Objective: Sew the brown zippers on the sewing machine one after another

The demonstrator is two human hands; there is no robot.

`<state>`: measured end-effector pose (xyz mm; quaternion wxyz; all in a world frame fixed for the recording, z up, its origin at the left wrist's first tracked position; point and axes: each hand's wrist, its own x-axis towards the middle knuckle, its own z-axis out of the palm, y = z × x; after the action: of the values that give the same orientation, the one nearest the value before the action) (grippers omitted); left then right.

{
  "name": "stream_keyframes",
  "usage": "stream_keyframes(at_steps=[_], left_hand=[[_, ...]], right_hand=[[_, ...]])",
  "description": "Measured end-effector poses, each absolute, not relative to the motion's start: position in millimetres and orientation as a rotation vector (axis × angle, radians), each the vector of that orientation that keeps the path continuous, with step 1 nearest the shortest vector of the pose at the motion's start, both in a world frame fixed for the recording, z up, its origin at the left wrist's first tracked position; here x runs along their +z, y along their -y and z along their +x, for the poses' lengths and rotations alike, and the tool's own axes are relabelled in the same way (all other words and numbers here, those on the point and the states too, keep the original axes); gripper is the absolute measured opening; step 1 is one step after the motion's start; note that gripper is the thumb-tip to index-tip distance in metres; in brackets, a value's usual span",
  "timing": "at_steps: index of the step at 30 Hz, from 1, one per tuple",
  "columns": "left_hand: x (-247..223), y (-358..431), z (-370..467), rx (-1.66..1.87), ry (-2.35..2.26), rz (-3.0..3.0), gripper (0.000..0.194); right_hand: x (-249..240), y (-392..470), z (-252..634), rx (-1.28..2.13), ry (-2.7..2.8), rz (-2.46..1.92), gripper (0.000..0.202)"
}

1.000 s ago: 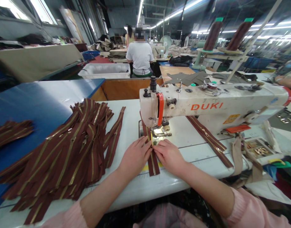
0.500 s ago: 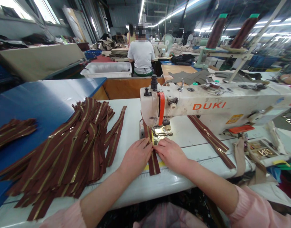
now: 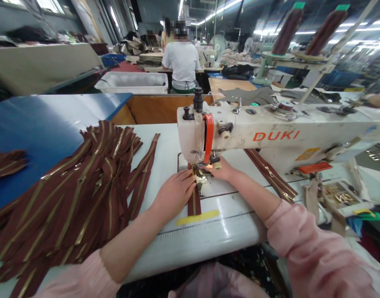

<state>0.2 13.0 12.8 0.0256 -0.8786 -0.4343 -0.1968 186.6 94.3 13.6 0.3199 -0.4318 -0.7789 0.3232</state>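
Observation:
A brown zipper strip runs under the needle area of the white sewing machine, its near end beside a yellow tape mark. My left hand lies on the strip's left side, fingers together and pressing it down in front of the needle. Behind the presser foot, my right hand reaches in from the right; its fingertips are partly hidden by the machine head, so what they touch is unclear. A large pile of brown zippers covers the table to the left.
Another zipper lies under the machine arm. A parts tray is at the right. Thread cones stand behind the machine. Beyond the table are a white bin and a seated person.
My right hand has moved from the strip's near part forward to behind the needle area. My left hand has shifted slightly forward on the strip, and the view has moved a little.

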Motion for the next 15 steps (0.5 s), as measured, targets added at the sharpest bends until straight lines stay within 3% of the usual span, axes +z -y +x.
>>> stream_keyframes(at_steps=[15], left_hand=[[10.1,-5.4,1.4,-0.622,1.362,-2.707,0.031]], right_hand=[[1.6,-112.8,181.6,0.941,2.124,-1.045,0.011]])
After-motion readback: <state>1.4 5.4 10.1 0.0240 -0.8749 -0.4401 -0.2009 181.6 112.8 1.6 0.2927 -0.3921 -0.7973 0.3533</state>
